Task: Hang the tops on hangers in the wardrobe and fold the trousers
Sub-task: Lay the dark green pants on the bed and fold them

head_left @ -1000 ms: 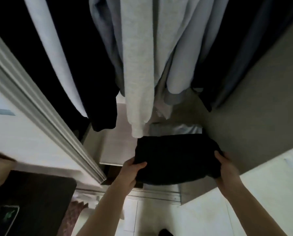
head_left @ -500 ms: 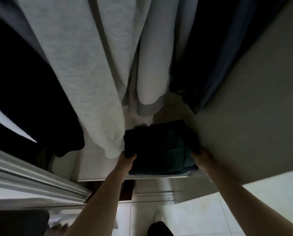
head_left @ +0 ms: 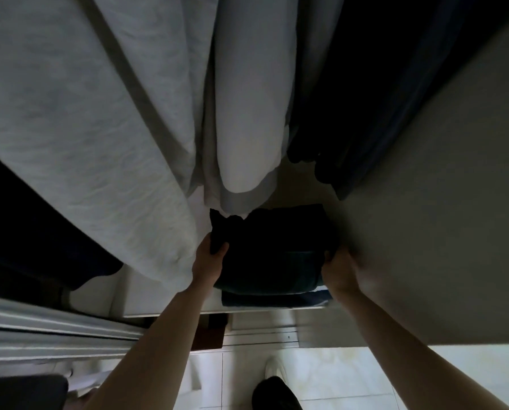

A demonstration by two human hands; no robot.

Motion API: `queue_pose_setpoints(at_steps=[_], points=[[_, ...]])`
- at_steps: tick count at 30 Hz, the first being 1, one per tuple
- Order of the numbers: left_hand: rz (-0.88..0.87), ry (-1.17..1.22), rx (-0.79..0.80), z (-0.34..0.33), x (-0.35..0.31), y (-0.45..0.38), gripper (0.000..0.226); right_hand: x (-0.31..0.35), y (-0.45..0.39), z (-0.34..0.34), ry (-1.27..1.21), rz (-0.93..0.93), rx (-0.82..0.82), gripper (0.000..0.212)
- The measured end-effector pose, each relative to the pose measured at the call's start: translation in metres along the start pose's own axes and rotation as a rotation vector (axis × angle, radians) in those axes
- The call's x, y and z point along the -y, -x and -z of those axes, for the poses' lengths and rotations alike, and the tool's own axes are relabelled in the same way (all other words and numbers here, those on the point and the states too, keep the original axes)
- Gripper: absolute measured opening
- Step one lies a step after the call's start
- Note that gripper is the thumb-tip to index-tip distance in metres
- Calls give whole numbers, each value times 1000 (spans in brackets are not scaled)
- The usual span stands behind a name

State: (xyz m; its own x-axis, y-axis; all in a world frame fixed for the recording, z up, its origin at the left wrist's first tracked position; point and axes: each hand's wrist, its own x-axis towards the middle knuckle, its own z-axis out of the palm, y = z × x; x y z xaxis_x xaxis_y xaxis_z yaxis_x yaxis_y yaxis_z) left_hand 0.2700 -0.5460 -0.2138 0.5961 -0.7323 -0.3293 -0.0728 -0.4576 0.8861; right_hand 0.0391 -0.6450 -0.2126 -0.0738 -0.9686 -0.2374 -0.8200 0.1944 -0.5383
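Wardrobe shelf [head_left: 170,306]: two hands [head_left: 207,266] grip one folded trousers [head_left: 272,247]

Black folded trousers [head_left: 272,238]; light grey hanging top [head_left: 84,143]; navy garment [head_left: 345,93].

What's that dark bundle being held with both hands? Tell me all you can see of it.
The folded black trousers look like soft cloth, folded into a thick, flat rectangle. They sit on a stack of folded clothes on the wardrobe shelf, beneath hanging tops. The left hand grips one side, the right hand the other.
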Motion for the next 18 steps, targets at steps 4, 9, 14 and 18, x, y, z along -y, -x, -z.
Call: queue_pose_setpoints(at_steps=[4, 9, 14, 18], points=[[-21, 94, 7, -7, -6, -1, 25, 1, 17, 9, 41, 131, -165, 23], [216, -11, -22, -7, 8, -4, 39, -9, 18, 4, 344, 24, 25, 47], [327, 4, -14, 1, 8, 3, 49, -15, 16, 9, 259, 61, 112, 47], [348, 116, -23, 6, 2, 17, 26, -16, 22, 15, 205, 44, 142, 48]])
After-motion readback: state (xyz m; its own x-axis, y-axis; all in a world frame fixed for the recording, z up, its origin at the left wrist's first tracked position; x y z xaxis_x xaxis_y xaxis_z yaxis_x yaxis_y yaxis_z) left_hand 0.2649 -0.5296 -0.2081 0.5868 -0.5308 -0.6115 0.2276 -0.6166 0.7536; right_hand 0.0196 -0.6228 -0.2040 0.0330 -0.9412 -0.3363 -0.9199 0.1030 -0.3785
